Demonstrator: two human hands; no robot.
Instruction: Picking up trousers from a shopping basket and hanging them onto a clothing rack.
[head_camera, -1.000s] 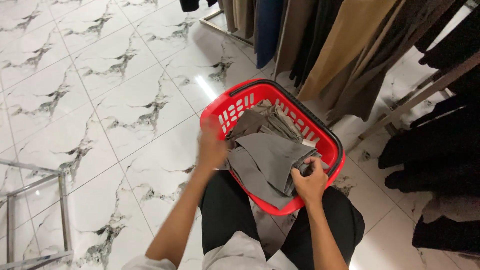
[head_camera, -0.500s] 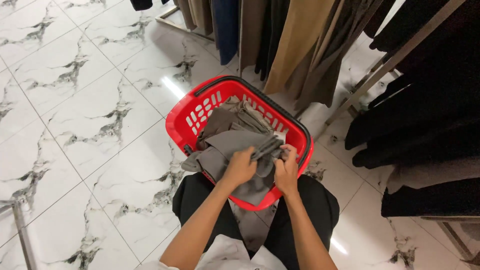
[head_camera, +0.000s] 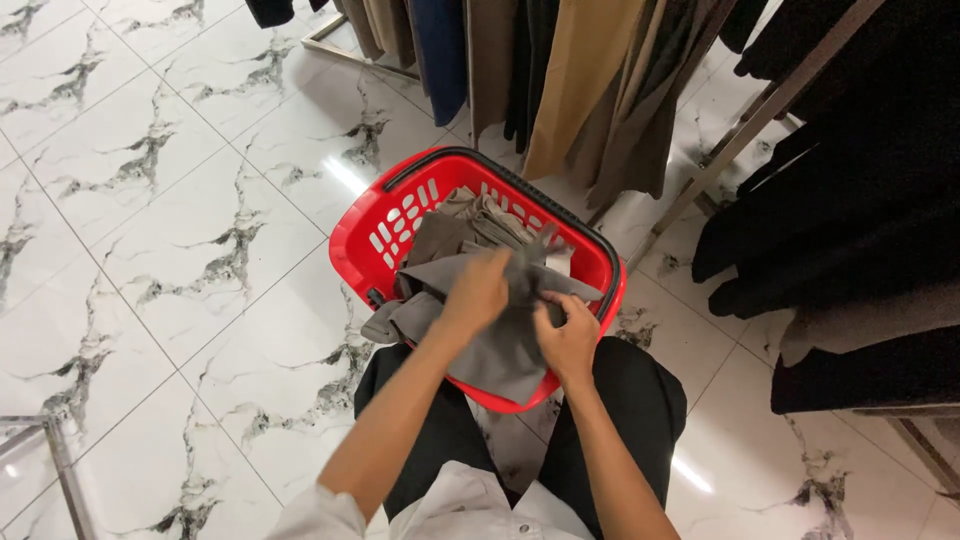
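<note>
- The left hand (head_camera: 478, 290) is clenched on a fold of the grey woven cloth garment (head_camera: 490, 340), over the middle of the red plastic slotted basket (head_camera: 372, 235).
- The right hand (head_camera: 568, 335) grips the same garment just beside the left, fingers curled into the fabric at the basket's near side.
- The garment lies piled in the basket, with 1 part spilling over the near rim onto the person's black trousers (head_camera: 640, 400).
- A black handle (head_camera: 520, 190) runs along the basket's far rim.
- The basket stands on the white marble-patterned tile floor (head_camera: 150, 200).
- Hanging trousers in tan, brown and navy (head_camera: 570, 80) are just behind the basket, on a metal rack.
</note>
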